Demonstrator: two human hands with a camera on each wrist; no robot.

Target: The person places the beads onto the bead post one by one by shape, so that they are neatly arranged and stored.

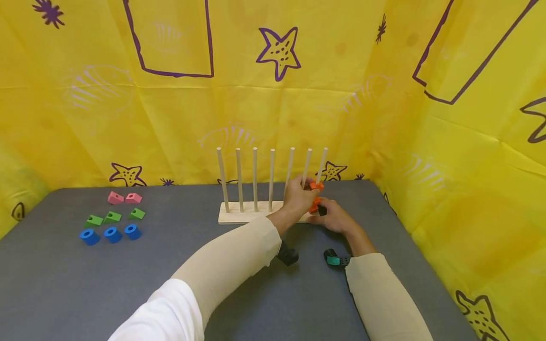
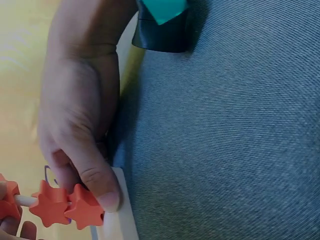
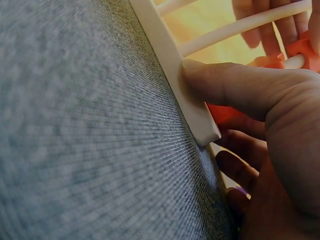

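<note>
- While the left hand [image 1: 300, 198] pinches the upper orange star [image 2: 9, 199] on the rightmost rod [image 1: 322, 165], two more stars, the middle orange star [image 2: 50, 204] and the lowest orange star [image 2: 86, 207], sit below it on that rod, touching each other, close to the wooden base [image 1: 239, 217].
- The left hand's fingers are clamped on that upper star, seemingly to guide it straight along the rod.
- The right hand [image 1: 337, 217] grips the base's right end, thumb on its near edge and fingers beyond, probably to keep the stand from tipping or sliding.
- Six other rods [image 1: 255, 180] rise in a row from the base, which lies along the table's [image 1: 170, 293] far edge, right of its middle.
- Toward the table's far left corner lie two pink pieces [image 1: 115, 198], three green pieces [image 1: 112, 217] and three blue cylinders [image 1: 113, 235], presumably grouped by colour and shape for easy picking.
- Yellow cloth [image 1: 170, 118] with starfish and fish drawings hangs behind; no brand, label or writing can be read.
</note>
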